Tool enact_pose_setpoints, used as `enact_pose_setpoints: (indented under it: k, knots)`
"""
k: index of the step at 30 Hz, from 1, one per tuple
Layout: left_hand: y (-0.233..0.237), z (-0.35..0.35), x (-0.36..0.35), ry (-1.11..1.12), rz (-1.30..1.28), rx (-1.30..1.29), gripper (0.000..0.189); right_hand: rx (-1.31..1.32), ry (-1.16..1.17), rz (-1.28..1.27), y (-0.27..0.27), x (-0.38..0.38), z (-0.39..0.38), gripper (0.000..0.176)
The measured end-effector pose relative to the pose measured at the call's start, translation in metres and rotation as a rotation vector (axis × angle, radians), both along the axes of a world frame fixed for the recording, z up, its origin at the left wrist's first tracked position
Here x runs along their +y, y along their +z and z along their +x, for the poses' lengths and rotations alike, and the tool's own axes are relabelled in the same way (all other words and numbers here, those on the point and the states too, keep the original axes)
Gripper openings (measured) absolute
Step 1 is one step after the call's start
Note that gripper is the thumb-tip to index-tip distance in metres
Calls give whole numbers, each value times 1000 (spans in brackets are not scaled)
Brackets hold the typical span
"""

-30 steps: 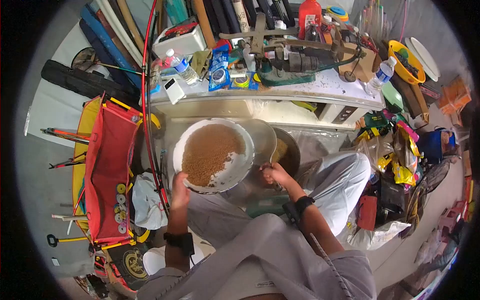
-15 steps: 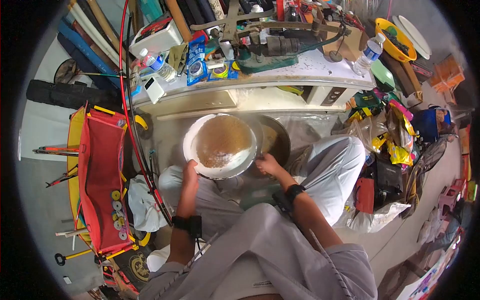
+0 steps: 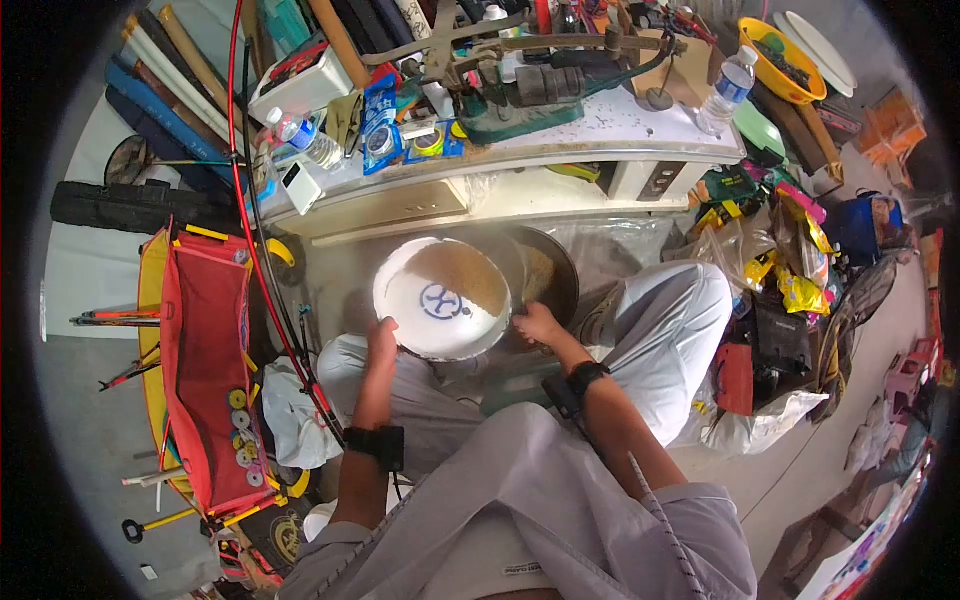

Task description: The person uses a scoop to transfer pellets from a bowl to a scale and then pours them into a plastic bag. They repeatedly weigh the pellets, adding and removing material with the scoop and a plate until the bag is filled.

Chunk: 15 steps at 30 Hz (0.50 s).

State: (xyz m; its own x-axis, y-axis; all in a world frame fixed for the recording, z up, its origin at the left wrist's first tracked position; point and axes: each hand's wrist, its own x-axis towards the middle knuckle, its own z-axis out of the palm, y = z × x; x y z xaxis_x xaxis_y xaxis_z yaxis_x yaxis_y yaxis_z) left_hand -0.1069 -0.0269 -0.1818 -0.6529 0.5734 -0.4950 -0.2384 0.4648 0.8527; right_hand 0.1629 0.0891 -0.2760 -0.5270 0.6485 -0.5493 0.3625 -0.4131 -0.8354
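The left forearm [image 3: 373, 395] runs nearly straight out from the body, and the left hand [image 3: 382, 347] has its grip closed on the lower-left rim of a white basin [image 3: 402, 290], thumb at the edge. Brown grain [image 3: 462, 276] lies at the basin's upper right. Just beside the right rim, the right hand [image 3: 540, 326] is curled; what its grip holds I cannot tell. Beyond is a pot [image 3: 568, 270]; the right forearm [image 3: 616, 420] slants down rightward.

Soft, bright light reaches us across the scene, palest on the trouser knee [image 3: 688, 308] toward three o'clock. Near centre, we see grain [image 3: 468, 276] blurred in the white basin [image 3: 402, 296]; fisheye distortion bows the bench [image 3: 630, 125] toward one o'clock, and black rings our corners.
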Motion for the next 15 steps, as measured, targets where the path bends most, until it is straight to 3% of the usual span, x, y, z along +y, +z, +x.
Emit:
enact_pose_setpoints:
  k: [5, 10, 15]
  knots:
    - [-25, -15, -2, -87, 16, 99, 48, -18, -7, 32, 5, -2, 2, 20]
    - [7, 6, 8, -48, -61, 20, 49, -18, -3, 32, 1, -2, 2, 21]
    - [-9, -3, 9, -107, 16, 152, 47, -89, 28, 106, 0, -1, 2, 24]
